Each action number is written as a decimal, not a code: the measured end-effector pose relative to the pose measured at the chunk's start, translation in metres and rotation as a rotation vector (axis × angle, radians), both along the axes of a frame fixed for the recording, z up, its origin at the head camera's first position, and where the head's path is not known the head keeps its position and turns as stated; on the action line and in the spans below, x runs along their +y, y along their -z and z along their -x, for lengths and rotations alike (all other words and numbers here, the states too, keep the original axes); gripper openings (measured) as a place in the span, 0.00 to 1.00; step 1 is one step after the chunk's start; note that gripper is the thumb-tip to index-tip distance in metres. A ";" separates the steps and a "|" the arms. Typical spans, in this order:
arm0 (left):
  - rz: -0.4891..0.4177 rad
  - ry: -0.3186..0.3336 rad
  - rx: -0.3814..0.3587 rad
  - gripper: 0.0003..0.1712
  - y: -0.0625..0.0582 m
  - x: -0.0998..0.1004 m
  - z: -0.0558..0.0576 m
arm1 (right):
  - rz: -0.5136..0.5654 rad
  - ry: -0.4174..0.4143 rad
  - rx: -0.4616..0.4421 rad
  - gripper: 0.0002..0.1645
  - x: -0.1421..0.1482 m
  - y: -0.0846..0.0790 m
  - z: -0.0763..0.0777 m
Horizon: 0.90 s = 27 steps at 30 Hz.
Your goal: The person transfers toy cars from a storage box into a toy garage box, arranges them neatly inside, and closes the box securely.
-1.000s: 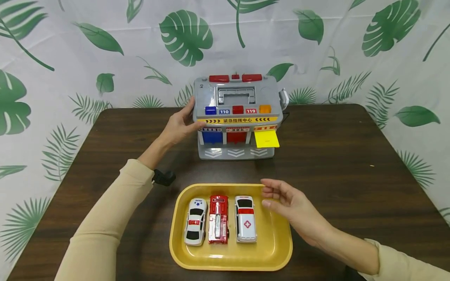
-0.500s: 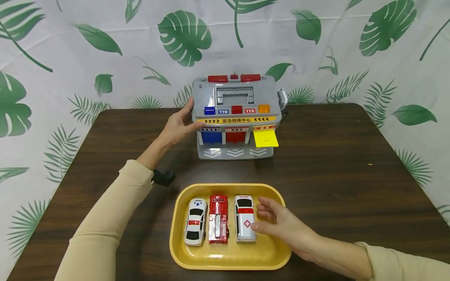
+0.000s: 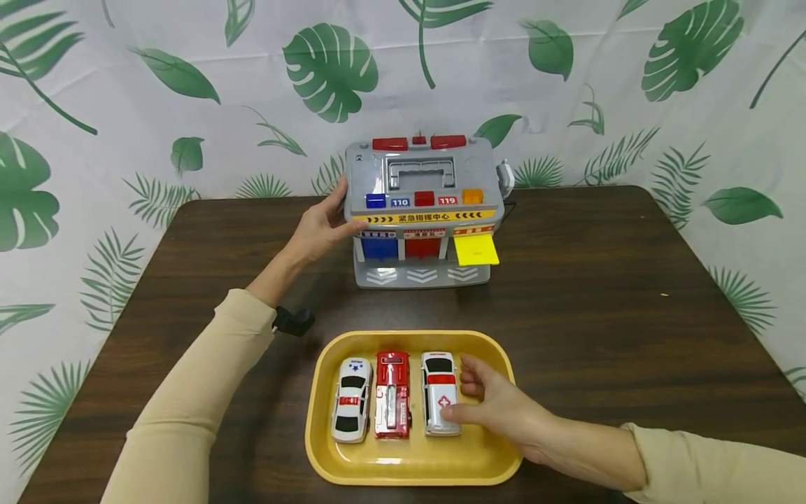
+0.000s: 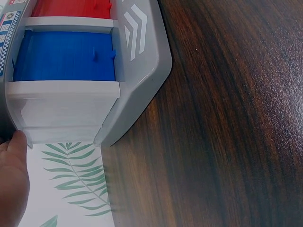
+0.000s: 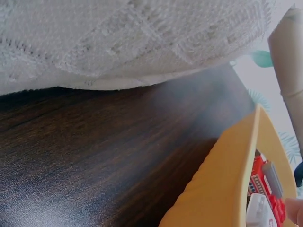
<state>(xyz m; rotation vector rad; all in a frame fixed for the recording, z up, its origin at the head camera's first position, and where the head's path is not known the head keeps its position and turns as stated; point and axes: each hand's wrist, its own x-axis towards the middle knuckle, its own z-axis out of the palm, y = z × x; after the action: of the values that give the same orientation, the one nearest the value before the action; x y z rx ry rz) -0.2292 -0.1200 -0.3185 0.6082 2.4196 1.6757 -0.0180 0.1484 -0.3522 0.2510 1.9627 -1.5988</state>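
A grey toy emergency station point(image 3: 423, 203) stands toward the back of the table, with blue and red doors down and a yellow door point(image 3: 476, 250) lifted. My left hand point(image 3: 321, 227) holds its left end, thumb along the front edge and fingers round the side. Nearer me, a yellow tray point(image 3: 412, 473) carries a white toy police car point(image 3: 350, 413), a red toy fire truck point(image 3: 392, 399) and a white toy ambulance point(image 3: 439, 392). Over the tray's right side, my right hand point(image 3: 504, 413) has its thumb on the ambulance's rear roof, fingers spread close along its right side.
The dark wooden table point(image 3: 617, 301) extends to both sides of the station and tray. A white curtain with green leaves point(image 3: 239, 105) hangs behind it. A small black device point(image 3: 294, 321) sits at my left wrist.
My right hand has come down and left from the tray's upper right rim to the ambulance, its thumb now on the roof. My left hand and the station have stayed put.
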 end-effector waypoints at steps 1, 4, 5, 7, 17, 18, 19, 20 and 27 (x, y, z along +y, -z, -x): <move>0.000 -0.001 0.000 0.50 0.000 0.000 0.000 | 0.000 0.000 0.002 0.53 0.000 0.000 0.000; 0.002 -0.007 -0.003 0.50 0.001 0.000 -0.001 | -0.034 -0.009 0.017 0.54 -0.002 0.002 0.002; 0.001 -0.009 -0.005 0.50 0.001 0.000 -0.001 | -0.048 -0.008 0.019 0.54 -0.002 0.002 0.002; -0.002 -0.010 -0.010 0.50 0.000 0.000 -0.001 | -0.078 -0.004 0.017 0.54 -0.003 0.003 0.004; 0.005 -0.005 -0.010 0.50 0.001 0.000 0.000 | -0.056 -0.037 0.035 0.50 -0.005 0.007 0.009; 0.005 -0.004 -0.011 0.51 0.001 0.000 0.000 | -0.057 -0.040 0.035 0.50 -0.005 0.008 0.010; 0.003 -0.005 -0.014 0.51 0.004 0.000 0.002 | -0.055 -0.043 0.033 0.50 -0.005 0.008 0.010; 0.001 -0.007 -0.015 0.51 0.007 -0.001 0.004 | -0.055 -0.046 0.033 0.49 -0.005 0.008 0.010; 0.017 -0.023 0.006 0.53 0.024 -0.005 0.018 | -0.024 -0.062 0.036 0.48 -0.005 0.009 0.012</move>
<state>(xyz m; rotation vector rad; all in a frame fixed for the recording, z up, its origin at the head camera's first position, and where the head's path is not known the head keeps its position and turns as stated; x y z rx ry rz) -0.2470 -0.1246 -0.3428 0.5853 2.4515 1.6626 -0.0299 0.1429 -0.3610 0.1698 1.9979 -1.5512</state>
